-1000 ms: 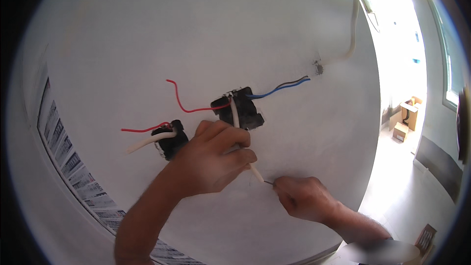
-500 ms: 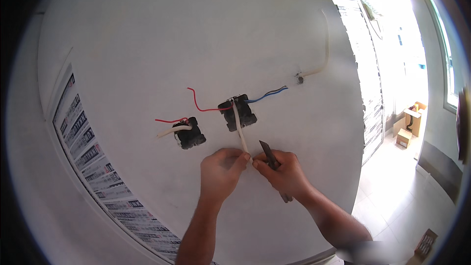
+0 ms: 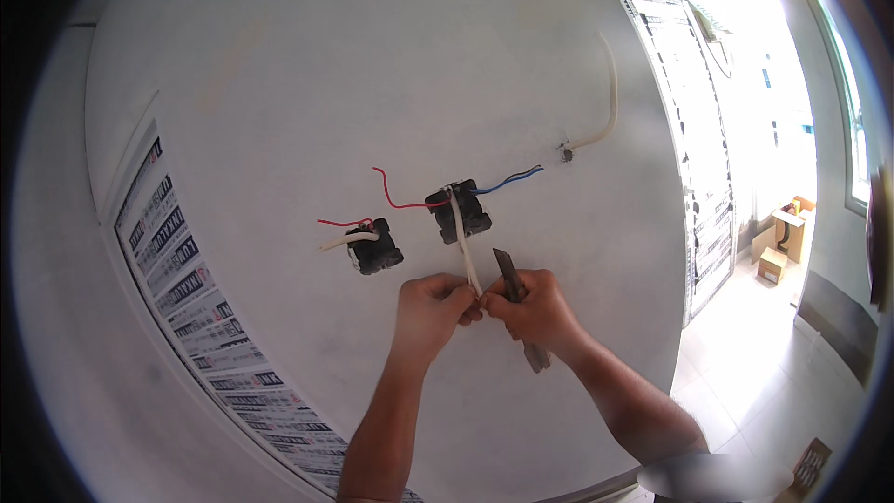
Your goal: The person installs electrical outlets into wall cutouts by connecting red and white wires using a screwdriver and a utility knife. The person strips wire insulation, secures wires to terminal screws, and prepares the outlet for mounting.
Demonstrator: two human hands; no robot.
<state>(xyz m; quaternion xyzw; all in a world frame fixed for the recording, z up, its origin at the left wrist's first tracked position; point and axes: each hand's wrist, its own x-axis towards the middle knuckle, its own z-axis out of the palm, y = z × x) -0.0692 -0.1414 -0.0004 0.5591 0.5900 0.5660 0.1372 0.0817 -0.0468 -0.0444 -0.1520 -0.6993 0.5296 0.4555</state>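
Observation:
A white cable [image 3: 461, 235] comes out of a black wall box [image 3: 476, 220] and hangs down to my hands. Toward its lower end it appears parted into two strands. My left hand [image 3: 428, 315] pinches the cable between thumb and fingers. Close beside it, the fingertips of my right hand [image 3: 540, 309] also grip the cable's end. A dark, flat tool with a slanted tip, like a utility knife [image 3: 506, 266], is tucked through the right hand's fingers. From the same box, a red wire [image 3: 399, 204] bends left and blue wires [image 3: 509, 178] reach right.
Left of it sits a second black wall box [image 3: 380, 255] with a short white cable [image 3: 346, 240] and a red wire. A pale cable [image 3: 614, 93] leaves a hole at upper right. A film-covered frame [image 3: 186, 270] stands left; cardboard boxes [image 3: 771, 264] lie beyond the doorway.
The cable's lower part now shows as two strands where it looked single. My hands stay together at its end, and the whole view has shifted slightly.

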